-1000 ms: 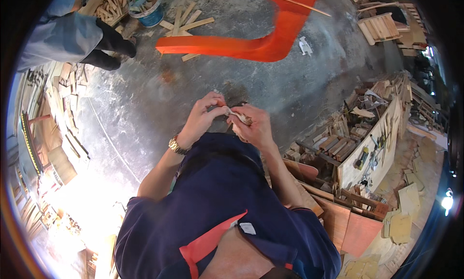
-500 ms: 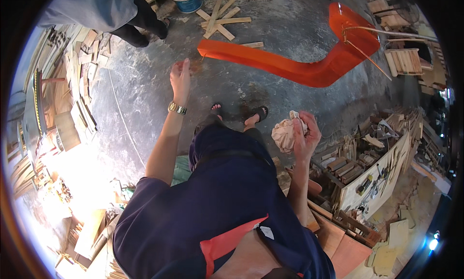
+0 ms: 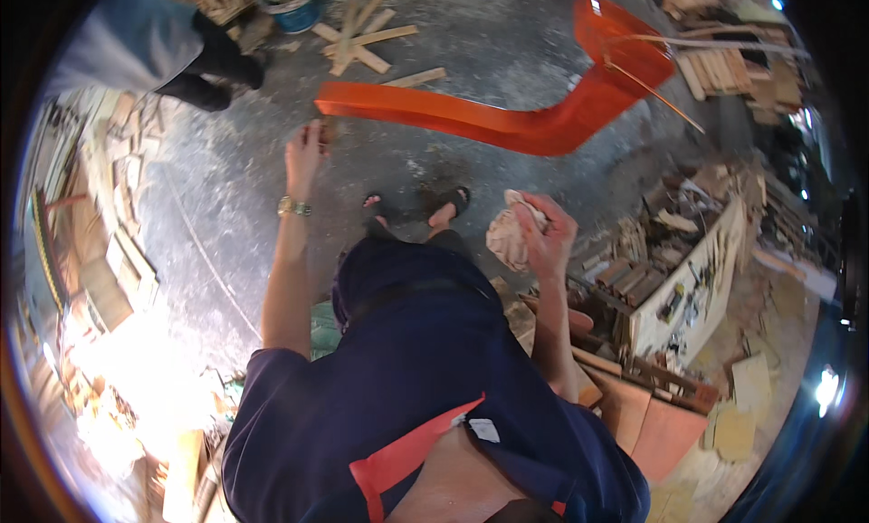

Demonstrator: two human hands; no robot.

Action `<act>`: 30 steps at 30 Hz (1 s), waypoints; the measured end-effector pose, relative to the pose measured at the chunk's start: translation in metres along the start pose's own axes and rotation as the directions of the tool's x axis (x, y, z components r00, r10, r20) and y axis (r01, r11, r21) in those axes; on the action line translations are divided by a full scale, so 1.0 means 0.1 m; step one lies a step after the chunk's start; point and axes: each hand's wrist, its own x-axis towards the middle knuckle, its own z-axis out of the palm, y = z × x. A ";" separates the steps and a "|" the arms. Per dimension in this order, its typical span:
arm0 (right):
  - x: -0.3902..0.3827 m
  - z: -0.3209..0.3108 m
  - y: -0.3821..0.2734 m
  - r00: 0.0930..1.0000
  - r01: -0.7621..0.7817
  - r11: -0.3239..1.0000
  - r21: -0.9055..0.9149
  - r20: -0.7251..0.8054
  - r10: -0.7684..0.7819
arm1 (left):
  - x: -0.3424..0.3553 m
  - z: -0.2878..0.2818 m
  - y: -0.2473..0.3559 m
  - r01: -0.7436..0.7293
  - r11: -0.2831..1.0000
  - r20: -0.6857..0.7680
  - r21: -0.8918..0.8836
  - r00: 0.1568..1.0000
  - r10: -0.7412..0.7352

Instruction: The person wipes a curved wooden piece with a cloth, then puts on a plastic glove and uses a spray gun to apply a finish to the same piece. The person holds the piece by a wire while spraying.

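A glossy orange-red bent wooden piece (image 3: 434, 114) hangs above the floor, its long arm running left and a thick angled end at the right. At its left tip is my left hand (image 3: 305, 152), fingers closed just below the end; what they hold, if anything, is too small to make out. My right hand (image 3: 550, 238) is closed on a crumpled pale cloth (image 3: 511, 238), held lower and to the right, apart from the piece. A thin rod (image 3: 656, 97) and a pale cord (image 3: 715, 43) meet at the thick end.
Crossed wood strips (image 3: 358, 47) lie on the grey floor beyond the piece, near a blue bucket (image 3: 294, 11). Another person (image 3: 136, 47) stands at the far left. Wood scraps line the left side. At the right are a scrap pile (image 3: 634, 251) and a tool-covered board (image 3: 683, 297).
The view has shifted, moving most things leftward. My left hand has come closer under the piece's left tip, and its fingers have curled in. My right hand still grips the cloth.
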 end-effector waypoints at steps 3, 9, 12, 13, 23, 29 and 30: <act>-0.01 -0.01 0.00 1.000 -0.022 0.999 0.043 -0.005 0.022 | 0.07 -0.08 0.06 -0.072 0.997 0.081 -0.038 0.994 0.075; -0.02 -0.05 0.02 0.998 -0.028 0.998 -0.056 -0.057 0.025 | 0.02 -0.10 -0.04 0.113 0.975 -0.023 -0.190 0.993 -0.120; -0.03 -0.07 0.00 0.999 -0.020 0.993 -0.112 -0.029 0.017 | 0.14 -0.07 -0.05 -0.010 0.995 -0.175 -0.102 0.985 -0.008; -0.03 -0.09 0.00 0.999 -0.033 0.994 -0.108 -0.023 0.031 | 0.21 -0.02 -0.05 -0.092 0.995 -0.195 -0.045 0.977 0.082; -0.05 -0.13 0.00 0.999 -0.001 0.998 -0.064 -0.037 -0.001 | 1.06 0.43 0.34 -0.106 0.982 0.040 0.154 0.994 0.101; -0.12 -0.20 -0.01 0.994 -0.051 0.991 -0.123 -0.099 0.038 | 0.83 0.24 0.30 0.082 0.978 0.175 -0.192 0.983 -0.048; -0.13 -0.20 -0.01 0.992 -0.069 0.989 -0.127 -0.116 0.054 | 0.69 0.16 0.28 0.183 0.926 0.220 -0.329 0.969 -0.114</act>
